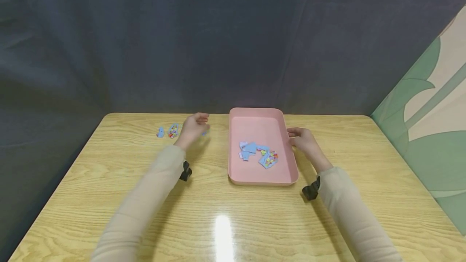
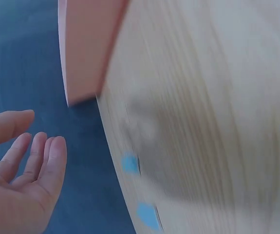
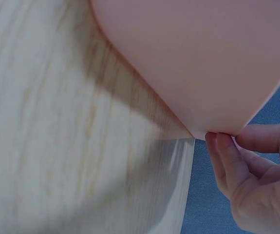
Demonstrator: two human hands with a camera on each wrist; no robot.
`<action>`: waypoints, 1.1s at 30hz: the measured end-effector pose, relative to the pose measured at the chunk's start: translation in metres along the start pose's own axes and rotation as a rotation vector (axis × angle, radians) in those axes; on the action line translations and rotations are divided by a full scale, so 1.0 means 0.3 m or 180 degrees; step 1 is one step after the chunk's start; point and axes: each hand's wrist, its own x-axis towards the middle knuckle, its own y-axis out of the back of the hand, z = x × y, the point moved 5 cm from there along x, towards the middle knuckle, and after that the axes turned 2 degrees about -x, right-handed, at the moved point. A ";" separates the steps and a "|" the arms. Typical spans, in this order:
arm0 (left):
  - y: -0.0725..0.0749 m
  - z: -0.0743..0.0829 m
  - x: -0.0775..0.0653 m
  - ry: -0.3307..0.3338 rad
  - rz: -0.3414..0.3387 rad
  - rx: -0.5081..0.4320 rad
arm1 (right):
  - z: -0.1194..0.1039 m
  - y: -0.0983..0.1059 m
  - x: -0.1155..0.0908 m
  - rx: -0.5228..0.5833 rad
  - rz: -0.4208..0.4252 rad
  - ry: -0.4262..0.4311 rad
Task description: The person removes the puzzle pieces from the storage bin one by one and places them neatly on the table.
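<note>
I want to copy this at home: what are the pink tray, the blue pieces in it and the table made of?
The pink tray looks like smooth, matte plastic: even colour, rounded corners, thin walls. The blue pieces may be printed card: flat, matte, some multicoloured. The table shows wood grain and a bright glare: varnished wood or laminate.

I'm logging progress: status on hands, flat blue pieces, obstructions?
Left hand empty, above wooden table. Right hand gripping pink rectangular tray. Flat blue pieces: some inside, others on table. No obstruction visible.
</note>
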 end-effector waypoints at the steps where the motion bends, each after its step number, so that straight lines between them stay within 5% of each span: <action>1: -0.024 0.010 -0.003 -0.0014 -0.0044 0.0010 | -0.001 0.000 -0.001 -0.0009 0.0004 -0.0010; 10: -0.221 0.076 -0.043 -0.0190 -0.0315 0.0214 | -0.018 -0.005 -0.013 -0.0185 -0.0001 -0.0180; 17: -0.355 0.108 -0.080 -0.0252 -0.0745 0.0357 | -0.010 0.002 -0.001 -0.0235 0.0047 -0.0161; 33: -0.541 0.114 -0.110 -0.0365 -0.1161 0.0673 | -0.010 0.004 0.000 -0.0290 0.0047 -0.0177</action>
